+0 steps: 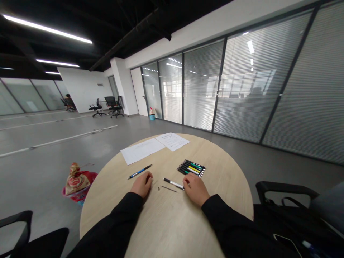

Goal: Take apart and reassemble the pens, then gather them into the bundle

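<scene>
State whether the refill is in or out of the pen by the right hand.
Out: the thin refill lies on the table, apart from the pen.

No words here are clear enough to read. The two sheets of paper [141, 151] near the far edge of the round table [166, 225] have lines of small print, but the print is too small to make out. The sheet on the right [172, 141] has more print than the one on the left. The red and gold snack bag [76, 182] on the floor, past the left edge of the table, has a round mark on it, but its letters are too blurry to read. A small sign [100, 85] on the far white wall is too small to read too. The black and white pen [173, 184] shows no letters I can read.
</scene>
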A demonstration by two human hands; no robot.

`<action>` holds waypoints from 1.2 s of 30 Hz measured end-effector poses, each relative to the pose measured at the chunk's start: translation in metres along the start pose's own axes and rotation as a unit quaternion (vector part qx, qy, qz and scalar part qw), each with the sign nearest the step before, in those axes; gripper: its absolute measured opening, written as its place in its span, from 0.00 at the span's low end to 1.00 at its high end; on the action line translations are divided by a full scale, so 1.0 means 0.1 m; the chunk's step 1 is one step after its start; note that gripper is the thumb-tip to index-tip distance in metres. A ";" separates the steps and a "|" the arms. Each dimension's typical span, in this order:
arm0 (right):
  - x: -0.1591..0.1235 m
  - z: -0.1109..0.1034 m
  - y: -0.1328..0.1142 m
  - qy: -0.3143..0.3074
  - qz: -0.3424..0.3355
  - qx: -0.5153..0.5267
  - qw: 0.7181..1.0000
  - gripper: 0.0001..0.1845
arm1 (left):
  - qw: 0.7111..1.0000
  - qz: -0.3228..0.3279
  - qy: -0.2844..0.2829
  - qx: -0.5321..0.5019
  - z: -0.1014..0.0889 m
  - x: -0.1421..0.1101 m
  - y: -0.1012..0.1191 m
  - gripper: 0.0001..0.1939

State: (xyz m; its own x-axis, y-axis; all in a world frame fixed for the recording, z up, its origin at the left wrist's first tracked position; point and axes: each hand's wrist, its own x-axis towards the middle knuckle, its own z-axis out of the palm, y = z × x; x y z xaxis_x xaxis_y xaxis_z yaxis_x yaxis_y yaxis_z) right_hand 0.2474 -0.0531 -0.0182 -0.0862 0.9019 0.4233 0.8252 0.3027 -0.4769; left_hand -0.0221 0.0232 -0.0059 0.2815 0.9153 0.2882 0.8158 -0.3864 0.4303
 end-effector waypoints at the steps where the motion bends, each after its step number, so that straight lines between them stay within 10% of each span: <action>1: 0.00 0.00 0.01 0.003 0.008 0.006 1.000 0.09 | 1.000 -0.004 0.008 -0.001 -0.01 0.01 -0.03 0.06; 20: 0.00 0.01 0.03 -0.004 0.034 0.019 0.999 0.09 | 1.000 0.007 -0.011 -0.011 0.00 0.02 -0.09 0.07; 36: -0.04 0.03 0.00 -0.065 0.009 -0.019 0.998 0.05 | 0.967 0.225 -0.049 0.107 0.02 -0.16 0.39 0.08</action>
State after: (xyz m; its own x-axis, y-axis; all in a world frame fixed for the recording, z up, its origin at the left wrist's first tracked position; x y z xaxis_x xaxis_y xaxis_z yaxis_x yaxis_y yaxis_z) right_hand 0.2460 -0.0559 -0.0227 -0.1413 0.9398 0.3112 0.8472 0.2774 -0.4531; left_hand 0.0063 -0.0063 0.0048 0.6704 0.6705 0.3177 0.6822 -0.7254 0.0912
